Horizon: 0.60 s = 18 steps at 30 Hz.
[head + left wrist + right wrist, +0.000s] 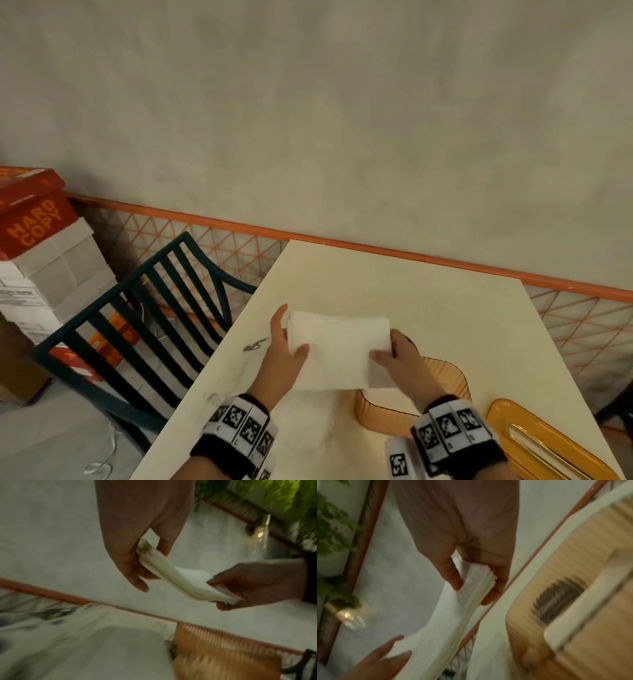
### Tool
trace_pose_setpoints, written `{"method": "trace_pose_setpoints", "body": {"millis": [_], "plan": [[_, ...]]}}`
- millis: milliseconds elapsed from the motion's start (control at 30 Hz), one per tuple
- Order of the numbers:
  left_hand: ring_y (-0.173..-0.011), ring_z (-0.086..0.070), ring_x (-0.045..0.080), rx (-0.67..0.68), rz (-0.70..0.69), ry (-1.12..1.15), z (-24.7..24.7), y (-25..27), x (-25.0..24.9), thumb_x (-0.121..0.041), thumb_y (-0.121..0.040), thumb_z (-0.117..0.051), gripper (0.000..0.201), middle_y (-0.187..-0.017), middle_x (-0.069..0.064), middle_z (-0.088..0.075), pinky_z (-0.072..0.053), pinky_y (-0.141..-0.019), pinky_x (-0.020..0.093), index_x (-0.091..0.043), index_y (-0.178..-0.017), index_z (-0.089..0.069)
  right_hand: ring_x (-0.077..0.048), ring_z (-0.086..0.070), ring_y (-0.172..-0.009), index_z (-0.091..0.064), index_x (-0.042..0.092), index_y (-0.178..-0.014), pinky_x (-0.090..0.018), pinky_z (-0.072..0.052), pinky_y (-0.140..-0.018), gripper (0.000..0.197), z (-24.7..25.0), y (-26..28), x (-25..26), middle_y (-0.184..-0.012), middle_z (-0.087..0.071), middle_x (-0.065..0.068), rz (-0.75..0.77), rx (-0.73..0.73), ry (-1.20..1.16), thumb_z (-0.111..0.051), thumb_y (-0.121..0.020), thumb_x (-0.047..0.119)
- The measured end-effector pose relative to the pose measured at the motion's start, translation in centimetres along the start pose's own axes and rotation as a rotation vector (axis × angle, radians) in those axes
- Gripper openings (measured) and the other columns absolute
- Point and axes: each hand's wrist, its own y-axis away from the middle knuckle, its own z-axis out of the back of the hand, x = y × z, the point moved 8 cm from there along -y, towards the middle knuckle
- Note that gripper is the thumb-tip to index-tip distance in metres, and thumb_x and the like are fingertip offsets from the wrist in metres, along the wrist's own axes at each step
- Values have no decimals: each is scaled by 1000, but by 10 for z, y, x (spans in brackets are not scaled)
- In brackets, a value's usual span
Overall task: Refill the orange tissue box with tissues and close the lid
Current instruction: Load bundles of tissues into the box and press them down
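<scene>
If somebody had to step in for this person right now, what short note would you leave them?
Left hand: grips the left end of the tissue stack, thumb on top.
Right hand: pinches the right end.
The stack is held in the air above the table. The orange tissue box stands open just below the right hand; its lid lies on the table to the right.
Done: lid off, tissues picked up.
Left: lower the stack into the box, then fit the lid back on.

Bare table (pixel 394 284) lies beyond the hands; the open orange box (pixel 445 373) and lid (pixel 548 442) crowd the right
</scene>
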Motion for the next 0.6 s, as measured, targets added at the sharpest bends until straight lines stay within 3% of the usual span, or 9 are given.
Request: {"method": "trace_pose_setpoints", "body": {"millis": [67, 200, 300, 367, 433, 600], "plan": [[-113, -54, 18, 106, 87, 34, -31, -11, -1, -1, -89, -57, 80, -131, 7, -51, -46, -102, 35, -31, -146, -10, -15, -58, -85, -50, 15, -112, -17, -41, -59, 22, 40, 5, -6, -102, -61, -2, -45, -75, -7, -54, -91, 8], [-125, -48, 23, 244, 135, -120, -94, -21, 1, -6, -87, -62, 82, -139, 12, -45, -40, -103, 30, -24, -148, -10, -21, -59, -76, -53, 6, -115, -20, -45, -49, 24, 98, 10, -43, -94, -62, -8, -207, -198, 115, -53, -91, 9], [-124, -49, 25, 303, 135, -333, -123, -22, 4, -8, -87, -62, 81, -138, 14, -47, -40, -95, 24, -21, -149, -11, -25, -55, -87, -50, 5, -118, -26, -46, -58, 31, 109, 9, -67, -105, -60, -11, -315, -186, 347, -54, -88, 12], [-124, -50, 26, 327, 132, -461, -136, -22, 8, -10, -86, -63, 80, -137, 15, -49, -41, -98, 27, -20, -149, -13, -26, -55, -94, -47, 7, -120, -30, -48, -72, 33, 108, 9, -79, -112, -59, -15, -374, -168, 451, -53, -88, 12], [-121, -53, 26, 340, 105, -575, -144, -23, 9, -9, -87, -61, 80, -134, 15, -52, -44, -98, 30, -19, -149, -12, -30, -57, -105, -42, 6, -123, -31, -46, -78, 35, 103, 7, -86, -119, -58, -17, -396, -154, 508, -50, -89, 9], [-93, -59, 22, 404, -35, -880, -164, -26, 10, -7, -90, -55, 82, -108, 12, -62, -50, -87, 34, -26, -151, -2, -30, -59, -109, -35, 4, -125, -32, -48, -83, 32, 93, 5, -86, -119, -59, -18, -386, -162, 666, -39, -93, 4]]}}
